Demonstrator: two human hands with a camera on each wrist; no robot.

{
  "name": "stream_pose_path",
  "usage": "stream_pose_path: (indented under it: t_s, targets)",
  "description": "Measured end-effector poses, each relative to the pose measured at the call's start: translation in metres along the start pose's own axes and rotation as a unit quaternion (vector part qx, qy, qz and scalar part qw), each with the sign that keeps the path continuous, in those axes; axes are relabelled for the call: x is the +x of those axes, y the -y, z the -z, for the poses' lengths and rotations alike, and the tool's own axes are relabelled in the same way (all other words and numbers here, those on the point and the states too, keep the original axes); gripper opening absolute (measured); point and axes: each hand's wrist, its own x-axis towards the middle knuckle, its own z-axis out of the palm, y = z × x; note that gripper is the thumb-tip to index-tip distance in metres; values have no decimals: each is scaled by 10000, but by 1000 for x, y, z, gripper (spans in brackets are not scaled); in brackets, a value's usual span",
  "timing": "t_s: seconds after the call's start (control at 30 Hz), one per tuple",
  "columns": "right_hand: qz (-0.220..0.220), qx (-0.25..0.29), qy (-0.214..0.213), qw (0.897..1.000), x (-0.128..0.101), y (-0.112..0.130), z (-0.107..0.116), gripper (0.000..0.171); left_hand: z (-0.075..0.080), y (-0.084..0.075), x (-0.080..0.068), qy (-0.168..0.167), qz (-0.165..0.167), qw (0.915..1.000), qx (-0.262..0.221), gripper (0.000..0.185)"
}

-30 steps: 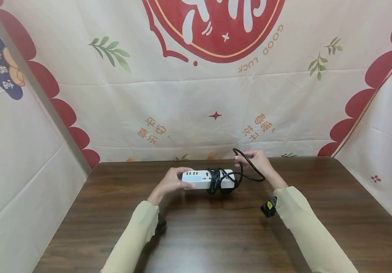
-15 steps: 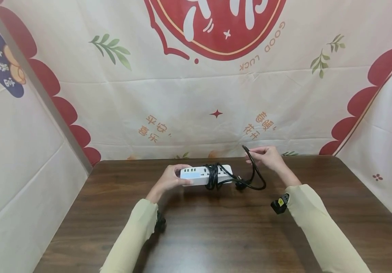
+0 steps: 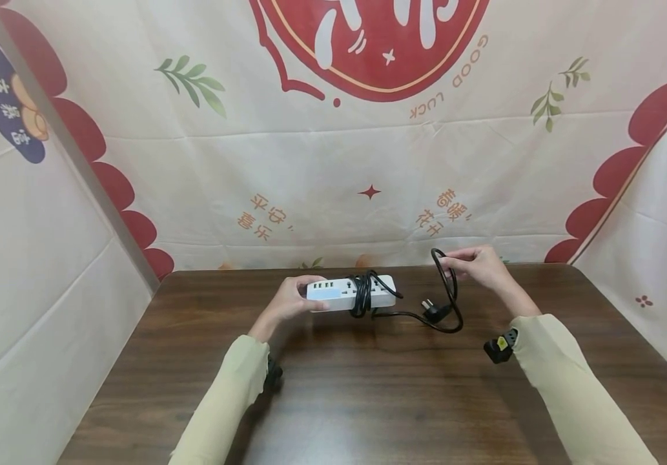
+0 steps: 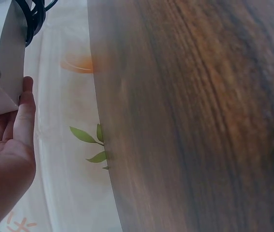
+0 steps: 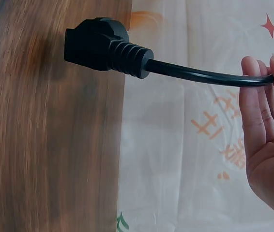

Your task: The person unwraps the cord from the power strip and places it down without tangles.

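Note:
A white power strip (image 3: 333, 297) is held near the back of the table by my left hand (image 3: 289, 299), its thumb in front and fingers behind the left end. Several turns of black cord (image 3: 361, 296) wrap around the strip's right half. In the left wrist view the strip's end (image 4: 4, 72) sits between thumb and fingers. My right hand (image 3: 481, 266) pinches the cord between thumb and fingertips, off to the right. From that pinch the black plug (image 3: 436, 313) hangs with its pins toward the strip. The right wrist view shows the plug (image 5: 98, 46) and the cord (image 5: 200, 75) running into the fingers.
The brown wooden table (image 3: 362, 400) spreads out below both hands. A printed white cloth (image 3: 333, 168) hangs right behind its back edge, with further cloth walls at left and right. Each wrist carries a small black camera, such as the right one (image 3: 498, 347).
My right hand has moved right, drawing the cord and plug away from the strip, and a stretch of cord has come loose from the wrap. The left hand keeps its grip on the power strip.

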Motion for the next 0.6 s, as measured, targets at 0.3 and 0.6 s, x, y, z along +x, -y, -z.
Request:
stream_pose_path:
  t_s: [0.3, 0.6]
  targets:
    - [-229, 48, 100, 9997, -5, -5, 14, 52, 1, -5, 0, 43, -194, 9996, -205, 47]
    - [-357, -234, -27, 9991, -12, -16, 30, 53, 6, -32, -13, 118, -248, 9995, -169, 47]
